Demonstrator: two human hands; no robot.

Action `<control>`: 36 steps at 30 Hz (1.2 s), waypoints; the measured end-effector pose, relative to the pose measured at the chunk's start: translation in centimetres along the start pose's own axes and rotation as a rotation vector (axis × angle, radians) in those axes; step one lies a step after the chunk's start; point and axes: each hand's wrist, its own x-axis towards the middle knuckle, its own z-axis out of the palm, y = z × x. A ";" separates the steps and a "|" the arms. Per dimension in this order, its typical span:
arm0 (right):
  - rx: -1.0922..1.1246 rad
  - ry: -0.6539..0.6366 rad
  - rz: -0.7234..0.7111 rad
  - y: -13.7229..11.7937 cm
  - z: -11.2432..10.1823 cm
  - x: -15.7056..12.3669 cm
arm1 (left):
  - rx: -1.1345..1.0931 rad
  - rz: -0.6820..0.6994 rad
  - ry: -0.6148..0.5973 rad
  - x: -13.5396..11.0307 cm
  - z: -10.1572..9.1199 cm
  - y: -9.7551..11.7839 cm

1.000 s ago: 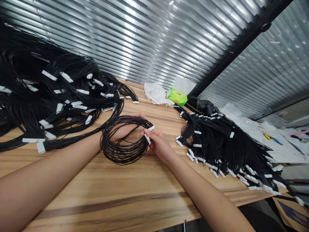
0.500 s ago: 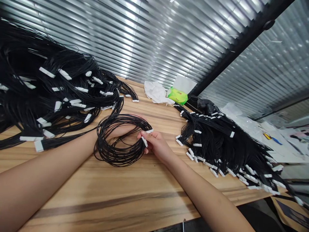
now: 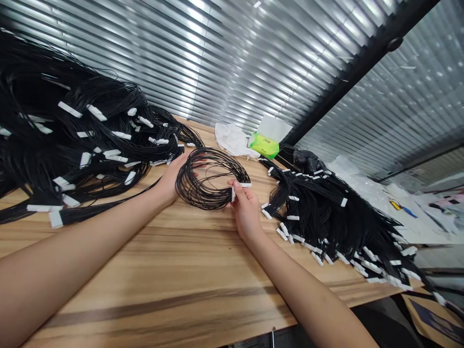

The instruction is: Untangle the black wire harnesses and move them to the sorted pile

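Observation:
A black wire harness (image 3: 195, 198), wound into a loose coil, is held above the wooden table between both hands. My right hand (image 3: 246, 208) pinches the coil's right side, thumb on top, where two white connectors (image 3: 242, 184) meet at an angle. Around the coil's left side is my left hand (image 3: 176, 176); its fingers pass behind the wires and show only in part through the strands. They appear curled round the bundle.
A large heap of black harnesses (image 3: 105, 140) with white connectors lies at left, another pile (image 3: 326, 208) at right. White crumpled paper (image 3: 232, 140) and a green tissue pack (image 3: 264, 145) stand by the corrugated wall (image 3: 224, 63). The table's front edge (image 3: 261, 331) is near.
Both hands have moved the coil up and to the right, away from the table's front edge. My left hand, formerly mostly behind the coil, now shows more at its left side.

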 end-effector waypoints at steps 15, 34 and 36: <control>0.003 0.099 0.019 0.5 0.1 0.3 | 0.983 0.809 -0.197 -3.8 1.5 3.6; -0.031 0.072 0.032 0.3 0.1 0.2 | 1.130 0.770 -0.196 -3.7 1.5 3.8; -0.036 0.063 0.037 0.4 0.1 0.3 | 1.168 0.766 -0.195 -3.7 1.5 3.8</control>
